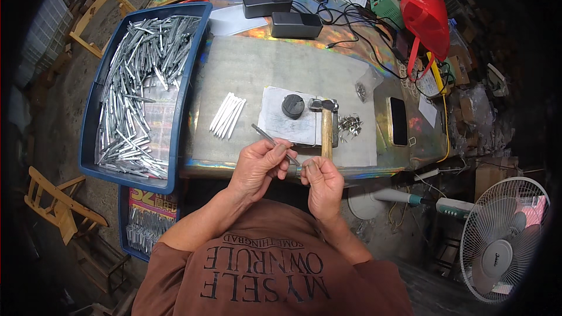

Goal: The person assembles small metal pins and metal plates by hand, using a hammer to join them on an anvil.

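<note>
My left hand (257,164) pinches a thin metal rod (266,136) that slants up to the left over the table's front edge. My right hand (319,177) is closed at the rod's lower end, fingertips touching it; whatever small part it holds is hidden. Just beyond my hands a wooden-handled hammer (326,129) lies on a white sheet (275,123) beside a round black block (293,106). A small row of white rods (228,115) lies to the left on the grey mat (281,64). A heap of small metal rivets (349,124) sits right of the hammer.
A blue tray (91,134) full of several metal strips stands at the left, with a second tray (126,222) lower down. Black boxes (295,24), cables and a red bag (424,14) crowd the back. A phone (398,120) lies at the right. A fan (503,240) stands on the floor.
</note>
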`<state>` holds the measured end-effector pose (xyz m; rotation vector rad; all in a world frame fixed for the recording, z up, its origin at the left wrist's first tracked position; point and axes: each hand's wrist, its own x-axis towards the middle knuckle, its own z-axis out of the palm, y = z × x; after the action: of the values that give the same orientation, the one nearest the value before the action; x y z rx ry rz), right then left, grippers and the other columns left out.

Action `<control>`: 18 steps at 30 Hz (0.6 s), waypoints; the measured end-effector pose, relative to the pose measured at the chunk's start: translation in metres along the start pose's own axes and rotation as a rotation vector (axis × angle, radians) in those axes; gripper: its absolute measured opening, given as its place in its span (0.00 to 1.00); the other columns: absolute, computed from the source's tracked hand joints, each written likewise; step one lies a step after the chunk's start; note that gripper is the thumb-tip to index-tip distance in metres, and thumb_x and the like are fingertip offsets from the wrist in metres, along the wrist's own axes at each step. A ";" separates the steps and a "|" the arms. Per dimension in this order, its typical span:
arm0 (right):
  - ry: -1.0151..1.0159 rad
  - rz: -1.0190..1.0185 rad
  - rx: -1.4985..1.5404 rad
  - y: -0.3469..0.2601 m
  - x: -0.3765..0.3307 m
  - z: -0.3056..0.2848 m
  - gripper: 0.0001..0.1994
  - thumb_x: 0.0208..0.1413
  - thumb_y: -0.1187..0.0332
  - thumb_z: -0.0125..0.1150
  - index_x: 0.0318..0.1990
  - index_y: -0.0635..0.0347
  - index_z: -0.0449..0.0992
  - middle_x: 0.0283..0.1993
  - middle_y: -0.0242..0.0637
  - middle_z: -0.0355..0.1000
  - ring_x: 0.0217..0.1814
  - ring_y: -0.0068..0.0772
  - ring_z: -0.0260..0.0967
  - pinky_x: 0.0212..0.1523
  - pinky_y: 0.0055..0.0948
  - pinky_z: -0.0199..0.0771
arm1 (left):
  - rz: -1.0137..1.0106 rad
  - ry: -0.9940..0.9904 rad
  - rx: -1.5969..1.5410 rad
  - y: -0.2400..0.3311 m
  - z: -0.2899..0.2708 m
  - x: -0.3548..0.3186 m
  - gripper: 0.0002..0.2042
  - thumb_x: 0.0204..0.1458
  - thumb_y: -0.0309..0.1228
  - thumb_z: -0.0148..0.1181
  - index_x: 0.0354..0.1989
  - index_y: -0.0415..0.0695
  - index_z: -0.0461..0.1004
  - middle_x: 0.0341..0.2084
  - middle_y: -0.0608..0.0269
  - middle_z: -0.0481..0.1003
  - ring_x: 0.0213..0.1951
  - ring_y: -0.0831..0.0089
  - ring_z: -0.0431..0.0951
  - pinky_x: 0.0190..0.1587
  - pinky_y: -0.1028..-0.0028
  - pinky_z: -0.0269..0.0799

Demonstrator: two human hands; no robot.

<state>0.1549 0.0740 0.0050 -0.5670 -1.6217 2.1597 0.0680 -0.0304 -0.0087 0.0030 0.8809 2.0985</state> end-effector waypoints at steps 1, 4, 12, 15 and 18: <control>0.001 -0.001 0.002 0.001 0.000 0.001 0.06 0.52 0.70 0.48 0.29 0.65 0.66 0.22 0.29 0.61 0.22 0.15 0.54 0.24 0.13 0.55 | 0.003 0.006 -0.014 0.000 0.000 0.000 0.09 0.47 0.31 0.53 0.33 0.38 0.68 0.26 0.59 0.71 0.20 0.80 0.68 0.21 0.83 0.65; -0.010 0.029 0.033 0.003 0.001 0.002 0.06 0.52 0.70 0.48 0.29 0.65 0.66 0.23 0.30 0.61 0.22 0.16 0.54 0.24 0.13 0.55 | 0.007 0.012 -0.022 0.000 0.000 -0.001 0.09 0.47 0.31 0.53 0.33 0.39 0.68 0.26 0.58 0.71 0.21 0.78 0.68 0.21 0.82 0.66; -0.014 0.037 0.069 0.005 0.002 0.004 0.06 0.52 0.70 0.48 0.28 0.65 0.65 0.22 0.30 0.61 0.22 0.16 0.55 0.23 0.14 0.55 | 0.016 0.023 -0.004 -0.001 0.002 -0.001 0.09 0.47 0.31 0.53 0.33 0.39 0.68 0.26 0.58 0.71 0.22 0.77 0.68 0.21 0.81 0.66; -0.022 0.042 0.095 0.005 0.001 0.005 0.06 0.52 0.70 0.48 0.28 0.64 0.65 0.22 0.30 0.61 0.22 0.17 0.54 0.23 0.14 0.55 | 0.018 0.035 -0.011 -0.002 0.001 -0.001 0.09 0.47 0.31 0.53 0.33 0.39 0.68 0.27 0.58 0.71 0.22 0.77 0.68 0.21 0.81 0.66; -0.022 0.031 0.102 0.006 0.001 0.005 0.06 0.52 0.70 0.48 0.28 0.64 0.65 0.23 0.31 0.61 0.22 0.17 0.54 0.23 0.14 0.55 | 0.030 0.038 -0.020 -0.003 0.000 -0.001 0.09 0.47 0.31 0.53 0.33 0.39 0.68 0.27 0.58 0.71 0.22 0.77 0.68 0.21 0.81 0.66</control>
<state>0.1511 0.0688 0.0008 -0.5429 -1.5125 2.2646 0.0706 -0.0298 -0.0098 -0.0343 0.8879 2.1416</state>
